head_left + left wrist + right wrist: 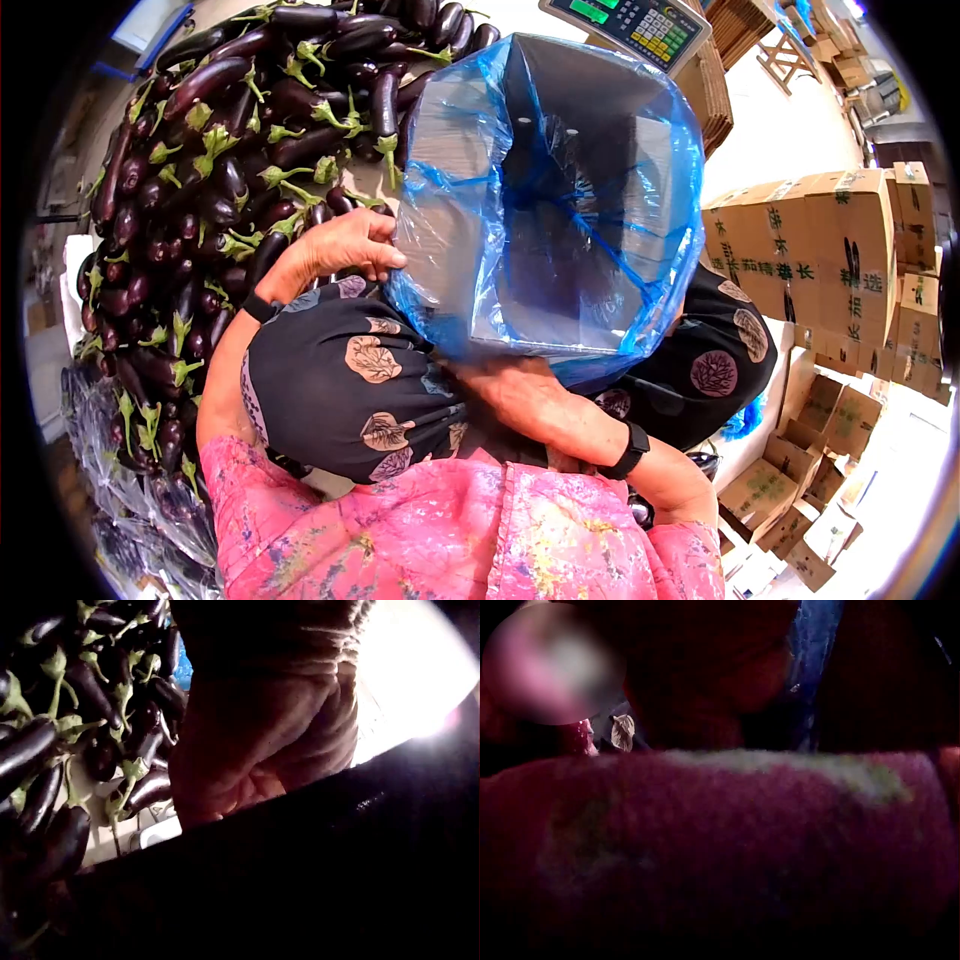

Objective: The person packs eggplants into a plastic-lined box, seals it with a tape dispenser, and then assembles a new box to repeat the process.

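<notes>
A blue see-through plastic bag [440, 190] lines an open box [560, 110] and folds over its sides, the box tilted in the lap. My left hand [350, 245] is at the bag's left edge, its fingers curled and pinching the plastic. In the left wrist view, the left hand [262, 742] shows dark, with its fingers bent inward. Below the near edge of the box is my right hand [520, 395], its fingers hidden under the box and bag. The right wrist view is mostly dark sleeve, with a strip of blue plastic [814, 667].
A large heap of eggplants [230, 170] lies on the left, with clear plastic bags [150, 510] in front. A digital scale [635, 25] stands at the back. Printed cartons [800, 250] are stacked on the right, and open boxes [760, 490] lie below them.
</notes>
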A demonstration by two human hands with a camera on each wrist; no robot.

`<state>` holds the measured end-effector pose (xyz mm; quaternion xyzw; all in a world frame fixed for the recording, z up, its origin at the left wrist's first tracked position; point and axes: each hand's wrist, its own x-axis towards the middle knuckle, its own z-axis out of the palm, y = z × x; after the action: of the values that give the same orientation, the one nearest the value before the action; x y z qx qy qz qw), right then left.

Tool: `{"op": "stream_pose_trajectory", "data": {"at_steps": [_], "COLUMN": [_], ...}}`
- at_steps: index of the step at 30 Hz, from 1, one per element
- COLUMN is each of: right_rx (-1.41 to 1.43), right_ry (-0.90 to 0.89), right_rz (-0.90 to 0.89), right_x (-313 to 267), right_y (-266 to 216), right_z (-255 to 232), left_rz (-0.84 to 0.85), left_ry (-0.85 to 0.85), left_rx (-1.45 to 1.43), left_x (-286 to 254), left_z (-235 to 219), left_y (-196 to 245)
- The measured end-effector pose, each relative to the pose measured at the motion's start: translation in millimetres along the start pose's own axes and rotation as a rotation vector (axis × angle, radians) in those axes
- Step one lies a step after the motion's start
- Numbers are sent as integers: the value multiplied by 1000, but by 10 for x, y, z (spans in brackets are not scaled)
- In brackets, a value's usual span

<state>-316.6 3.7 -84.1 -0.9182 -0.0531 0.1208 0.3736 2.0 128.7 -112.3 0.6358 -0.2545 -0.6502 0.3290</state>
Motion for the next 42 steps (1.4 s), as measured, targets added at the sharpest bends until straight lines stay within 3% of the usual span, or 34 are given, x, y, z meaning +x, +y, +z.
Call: {"op": "stream_pose_trajectory", "data": {"at_steps": [3, 5, 7, 8, 12, 14, 15, 16, 18, 19, 20, 21, 22, 24, 26, 28, 30, 32, 34, 36, 38, 40, 41, 42], "right_rx": [3, 40, 127, 170, 116, 16, -45, -131, -111, -579, -717, -855, -664, -347, -89, -30, 105, 65, 16, -66, -335, -463, -465, -571], "right_ry": [-64, -273, -154, -95, -133, -178, -215, -274, 106, 87, 82, 80, 111, 75, -70, 103, 344, 574, 781, 592, 446, -72, -175, -222], "right_rz": [11, 114, 57, 27, 134, 152, 156, 158, 211, 161, 150, 140, 175, 341, 590, 551, 501, 445, 554, 681, 494, 743, 776, 692], "right_x": [-26, -59, -141, -165, -124, -75, -50, -36, -248, -355, -446, -523, -553, -658, -830, -1007, -1108, -1131, -1016, -1020, -1102, -990, -936, -929], "right_y": [-113, -304, -290, -275, -159, -46, 20, 127, 525, 584, 643, 675, 689, 585, 251, 34, -98, -133, -67, 201, 706, 1027, 1081, 1068], "right_z": [-209, -472, -407, -366, -222, -105, -77, -98, 149, 157, 158, 130, 50, -139, -481, -733, -970, -1254, -1429, -1591, -1538, -1535, -1483, -1445], "left_rz": [-2, -29, -24, -23, 59, 192, 84, 105, 221, 266, 195, 172, 136, 301, 349, 243, 244, 247, 256, 269, 274, 265, 252, 259], "left_ry": [38, 87, 137, 148, 162, 314, 393, 406, 406, 474, 453, 413, 362, 157, 99, 174, 135, 114, 106, 92, 71, 31, 30, 31], "left_rx": [-80, -110, -115, -58, 255, 699, 538, 498, 256, 299, 234, -124, -480, -784, -789, -448, -391, -369, -381, -354, -355, -370, -369, -378], "left_x": [-176, -325, -405, -400, -184, 51, 86, 104, 382, 383, 343, 307, 297, 274, 156, 192, 267, 271, 253, 228, 218, 254, 272, 292], "left_z": [-23, -74, -168, -167, -175, -250, -156, -78, -108, -48, -21, 39, 89, -77, -18, 19, 108, 149, 170, 212, 241, 240, 231, 244], "left_y": [-98, -60, -131, -162, -477, -909, -910, -825, -1090, -930, -768, -638, -543, -545, -248, -49, 14, 56, 122, 126, 91, 13, -23, -42]}}
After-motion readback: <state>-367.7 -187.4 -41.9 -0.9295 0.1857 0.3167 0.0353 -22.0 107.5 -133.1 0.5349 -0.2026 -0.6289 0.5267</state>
